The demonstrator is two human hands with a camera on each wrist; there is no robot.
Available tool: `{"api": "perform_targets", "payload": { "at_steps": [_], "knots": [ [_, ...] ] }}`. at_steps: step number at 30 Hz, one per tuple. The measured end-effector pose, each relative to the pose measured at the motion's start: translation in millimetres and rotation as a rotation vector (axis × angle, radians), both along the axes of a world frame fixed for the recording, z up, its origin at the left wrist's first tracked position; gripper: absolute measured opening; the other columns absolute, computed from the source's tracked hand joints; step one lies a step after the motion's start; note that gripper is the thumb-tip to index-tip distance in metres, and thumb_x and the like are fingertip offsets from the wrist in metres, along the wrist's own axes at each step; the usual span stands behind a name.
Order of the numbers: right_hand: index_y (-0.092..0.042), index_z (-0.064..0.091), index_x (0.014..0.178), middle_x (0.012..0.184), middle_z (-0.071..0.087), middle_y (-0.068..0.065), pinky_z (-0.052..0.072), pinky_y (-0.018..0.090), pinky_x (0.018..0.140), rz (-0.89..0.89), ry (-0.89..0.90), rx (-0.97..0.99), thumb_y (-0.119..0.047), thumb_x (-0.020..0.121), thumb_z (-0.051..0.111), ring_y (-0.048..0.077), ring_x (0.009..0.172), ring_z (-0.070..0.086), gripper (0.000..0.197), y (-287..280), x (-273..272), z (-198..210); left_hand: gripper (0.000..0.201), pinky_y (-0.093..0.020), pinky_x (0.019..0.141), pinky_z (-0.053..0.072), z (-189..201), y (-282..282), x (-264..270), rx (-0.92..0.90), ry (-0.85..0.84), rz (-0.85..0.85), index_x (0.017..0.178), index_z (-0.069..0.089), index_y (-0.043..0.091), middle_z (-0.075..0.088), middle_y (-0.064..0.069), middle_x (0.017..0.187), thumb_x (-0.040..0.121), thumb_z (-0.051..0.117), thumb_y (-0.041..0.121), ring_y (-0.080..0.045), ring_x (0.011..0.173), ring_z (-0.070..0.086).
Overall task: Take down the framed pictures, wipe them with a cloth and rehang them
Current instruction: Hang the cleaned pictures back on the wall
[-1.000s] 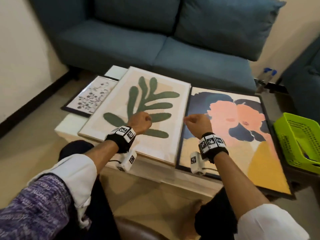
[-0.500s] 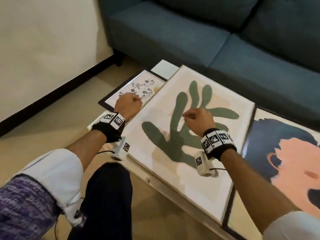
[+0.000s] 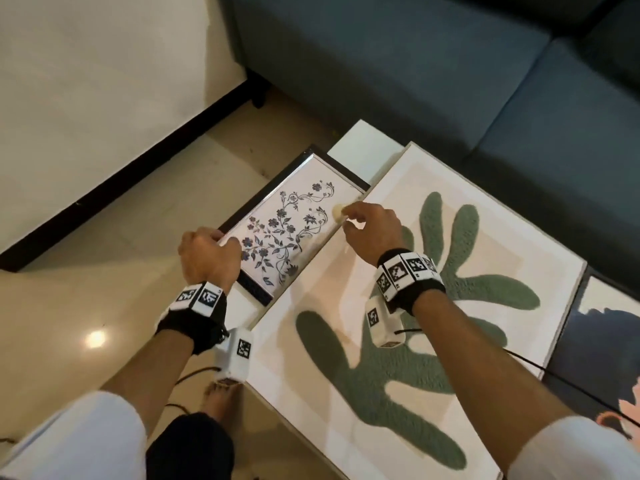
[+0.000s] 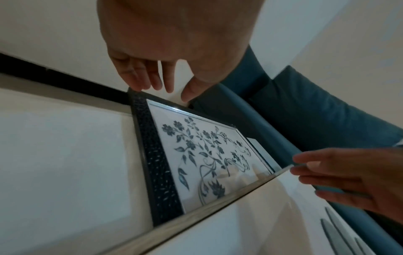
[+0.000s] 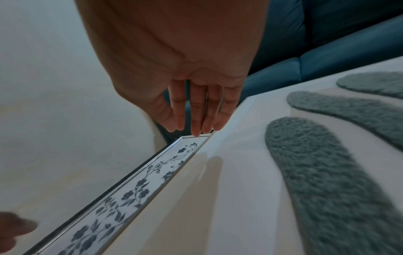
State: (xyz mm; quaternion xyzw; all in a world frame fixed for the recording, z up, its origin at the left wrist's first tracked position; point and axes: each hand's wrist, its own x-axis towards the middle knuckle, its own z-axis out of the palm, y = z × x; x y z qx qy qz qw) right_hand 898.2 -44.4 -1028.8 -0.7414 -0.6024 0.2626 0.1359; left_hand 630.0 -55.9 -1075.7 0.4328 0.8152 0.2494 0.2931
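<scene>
A small floral picture in a black frame (image 3: 287,233) lies flat on the table's left side, its right long edge tucked under the large green-leaf picture (image 3: 450,299). My left hand (image 3: 211,249) is at the frame's left long edge near the front corner; in the left wrist view its fingers (image 4: 152,81) reach down almost straight and touch that edge. My right hand (image 3: 356,220) hovers over the frame's far right part, where it meets the leaf picture. Its fingertips (image 5: 196,127) point down, straight, at the frame's end (image 5: 194,138). No cloth shows in either hand.
A third picture, a colourful portrait (image 3: 609,344), lies to the right of the leaf picture. The white table (image 3: 360,147) stands close to a blue sofa (image 3: 415,81). Tiled floor (image 3: 104,265) and a wall with black skirting (image 3: 121,174) are on the left. My foot is under the table edge.
Both hands have moved left from the leaf picture to the small floral frame and opened from fists to straight fingers. My view has swung left and down.
</scene>
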Motion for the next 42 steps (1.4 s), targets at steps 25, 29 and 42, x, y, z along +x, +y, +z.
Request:
{"api": "perform_targets", "payload": {
  "at_steps": [25,29,42],
  "knots": [
    [-0.024,0.070,0.075,0.082,0.060,-0.006,0.033,0.045,0.098,0.692,-0.487,-0.287,-0.047,0.080,0.057,0.019,0.080,0.054,0.027,59,-36,-31,0.012,-0.029,0.077,0.039,-43,39,-23,-0.138,-0.823,0.637,0.109,0.071,0.008,0.047,0.003,0.076,0.105,0.066,0.018,-0.014,0.070,0.046],
    [-0.022,0.069,0.074,0.083,0.059,-0.004,0.033,0.046,0.099,0.696,-0.519,-0.292,-0.052,0.076,0.043,0.022,0.083,0.055,0.040,57,-36,-30,0.019,-0.037,0.105,0.050,-46,47,-25,-0.111,-0.880,0.686,0.120,0.072,0.010,0.068,-0.003,0.109,0.106,0.066,0.021,-0.022,0.100,0.056],
    [-0.024,0.065,0.078,0.084,0.060,-0.006,0.034,0.048,0.101,0.725,-0.516,-0.200,-0.054,0.083,0.052,0.021,0.087,0.056,0.033,52,-31,-38,0.045,-0.030,0.077,0.043,-73,69,-45,-0.138,-0.678,0.785,0.141,0.061,-0.004,0.063,-0.021,0.143,0.114,0.047,0.029,-0.033,0.117,0.063]
  ]
}}
